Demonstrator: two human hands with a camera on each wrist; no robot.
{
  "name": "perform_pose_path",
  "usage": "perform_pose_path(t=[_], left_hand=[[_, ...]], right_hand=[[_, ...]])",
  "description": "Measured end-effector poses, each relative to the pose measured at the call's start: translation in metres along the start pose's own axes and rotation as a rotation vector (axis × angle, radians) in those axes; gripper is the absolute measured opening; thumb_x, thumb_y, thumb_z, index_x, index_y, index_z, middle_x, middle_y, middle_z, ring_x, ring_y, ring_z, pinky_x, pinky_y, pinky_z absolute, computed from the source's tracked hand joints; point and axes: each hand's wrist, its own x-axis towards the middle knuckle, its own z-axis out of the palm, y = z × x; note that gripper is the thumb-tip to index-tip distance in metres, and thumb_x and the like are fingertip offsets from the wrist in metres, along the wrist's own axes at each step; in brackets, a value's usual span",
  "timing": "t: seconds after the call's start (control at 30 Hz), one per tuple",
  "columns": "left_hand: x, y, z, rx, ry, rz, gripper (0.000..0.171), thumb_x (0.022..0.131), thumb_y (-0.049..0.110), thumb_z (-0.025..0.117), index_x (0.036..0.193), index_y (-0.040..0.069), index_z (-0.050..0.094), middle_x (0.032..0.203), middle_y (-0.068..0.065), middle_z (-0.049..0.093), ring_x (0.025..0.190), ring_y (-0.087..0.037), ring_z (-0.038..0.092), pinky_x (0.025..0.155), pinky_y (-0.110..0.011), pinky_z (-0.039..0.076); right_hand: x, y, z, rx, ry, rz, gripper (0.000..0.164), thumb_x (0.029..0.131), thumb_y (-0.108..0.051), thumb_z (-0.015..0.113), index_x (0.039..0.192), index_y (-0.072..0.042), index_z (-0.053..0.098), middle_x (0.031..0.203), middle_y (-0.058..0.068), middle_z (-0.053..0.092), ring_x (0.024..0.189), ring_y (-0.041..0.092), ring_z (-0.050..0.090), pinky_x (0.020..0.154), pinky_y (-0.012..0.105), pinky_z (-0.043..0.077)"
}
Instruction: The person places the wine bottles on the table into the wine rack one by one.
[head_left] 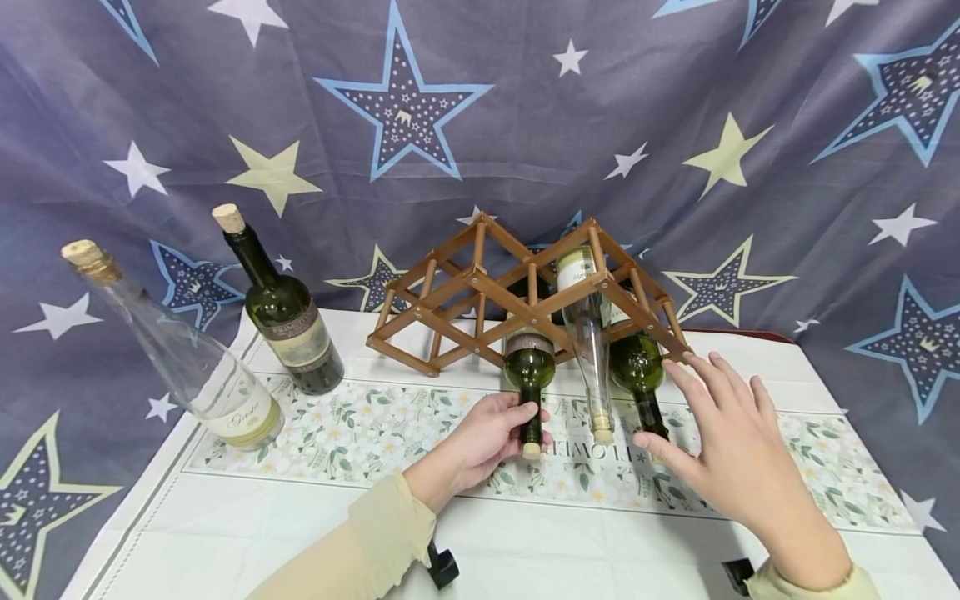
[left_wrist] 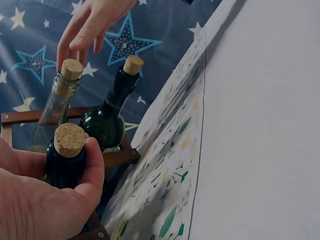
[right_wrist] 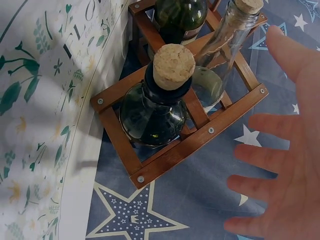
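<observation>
My left hand (head_left: 480, 437) grips the neck of a corked green wine bottle (head_left: 529, 368), which lies in a lower middle slot of the wooden wine rack (head_left: 476, 287), neck toward me. Beside it, a clear corked bottle (head_left: 588, 350) sits in a higher slot. Another green bottle (head_left: 637, 367) lies in the lower right slot; its cork (right_wrist: 174, 66) shows in the right wrist view. My right hand (head_left: 738, 442) hovers by the rack's right end, fingers spread, holding nothing. In the left wrist view, the gripped bottle's cork (left_wrist: 69, 140) pokes up between thumb and fingers.
On the left of the table stand a clear corked bottle (head_left: 232, 400) and a dark green corked bottle (head_left: 296, 333), both upright. A floral runner (head_left: 375, 429) crosses the white tablecloth (head_left: 562, 550). A star-patterned curtain (head_left: 525, 142) hangs behind the rack.
</observation>
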Motion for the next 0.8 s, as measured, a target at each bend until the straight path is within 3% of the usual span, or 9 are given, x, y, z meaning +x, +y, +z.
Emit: perform_pose_path(t=[0.23,0.43,0.57,0.8], left_hand=[[0.003,0.002,-0.001,0.002,0.004,-0.005,0.047,0.106,0.013,0.046,0.143,-0.013,0.035,0.125,-0.025,0.057,0.088,-0.021,0.069,0.085,-0.036,0.055],[0.007,0.004,-0.002,-0.010,0.015,-0.015,0.050,0.106,0.014,0.047,0.145,-0.014,0.033,0.132,-0.030,0.052,0.088,-0.021,0.069,0.084,-0.034,0.056],[0.010,0.004,-0.003,-0.014,0.016,-0.019,0.050,0.106,0.014,0.047,0.145,-0.014,0.033,0.131,-0.029,0.053,0.087,-0.021,0.069,0.083,-0.032,0.056],[0.013,0.007,-0.004,-0.023,0.011,-0.018,0.046,0.106,0.013,0.046,0.142,-0.013,0.036,0.112,-0.016,0.062,0.086,-0.021,0.069,0.081,-0.032,0.057]], right_hand=[[0.000,0.001,0.002,0.004,-0.042,0.007,0.095,0.081,-0.064,0.070,0.156,-0.017,0.037,0.154,0.020,0.036,0.142,0.044,0.027,0.113,0.066,0.004],[-0.001,0.002,0.004,0.060,-0.053,0.015,0.093,0.082,-0.060,0.072,0.157,-0.019,0.035,0.152,0.022,0.036,0.143,0.044,0.025,0.114,0.065,0.006],[-0.002,0.003,0.006,0.098,-0.051,0.011,0.092,0.082,-0.057,0.073,0.156,-0.018,0.036,0.153,0.021,0.035,0.142,0.045,0.026,0.114,0.063,0.015],[-0.001,0.003,0.005,0.125,-0.071,0.030,0.092,0.082,-0.058,0.073,0.157,-0.020,0.035,0.155,0.018,0.032,0.143,0.043,0.025,0.107,0.066,0.027]])
